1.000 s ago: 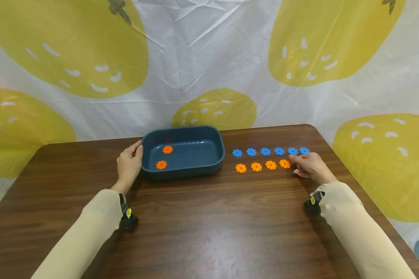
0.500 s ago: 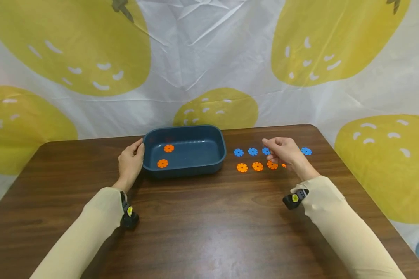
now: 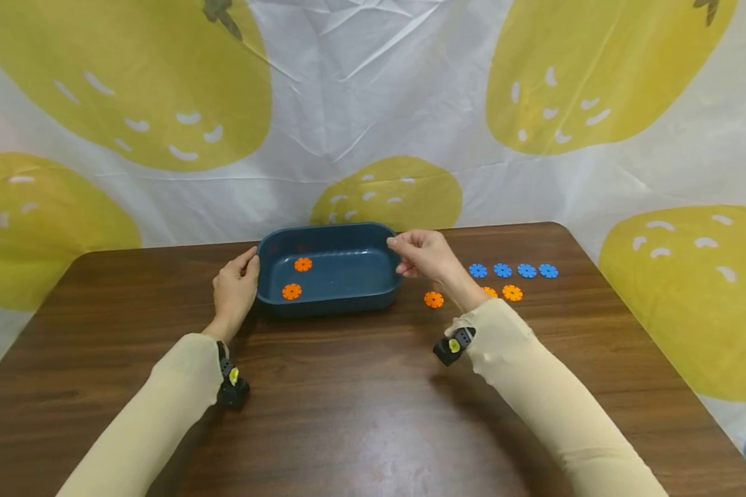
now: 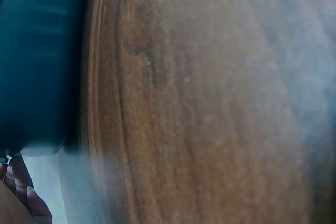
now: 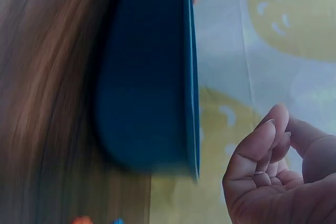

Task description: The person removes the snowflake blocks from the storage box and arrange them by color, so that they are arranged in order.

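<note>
A deep, dark blue tray [image 3: 329, 305] stands near the table's far edge. Inside it lie two orange notched plastic discs [image 3: 291, 291]. My left hand [image 3: 233, 290] grips the tray's left end at the rim; its fingers show in a corner of the left wrist view. Over the tray's right end is my right hand [image 3: 429, 255], fingers loosely curled with the thumb near them. No disc shows between those fingers in the right wrist view. To the right lie a row of blue notched discs [image 3: 502, 270] and a nearer row of orange ones [image 3: 512, 293], both partly hidden by my right hand and wrist.
The brown wooden table [image 3: 348, 400] ends just behind the tray. A white cloth with yellow fruit shapes [image 3: 385, 190] hangs behind it. A black wrist camera [image 3: 452, 346] sits on my right sleeve, another [image 3: 231, 386] on my left.
My right hand has moved left from the right end of the disc rows to the tray's right rim. My left hand has stayed on the tray.
</note>
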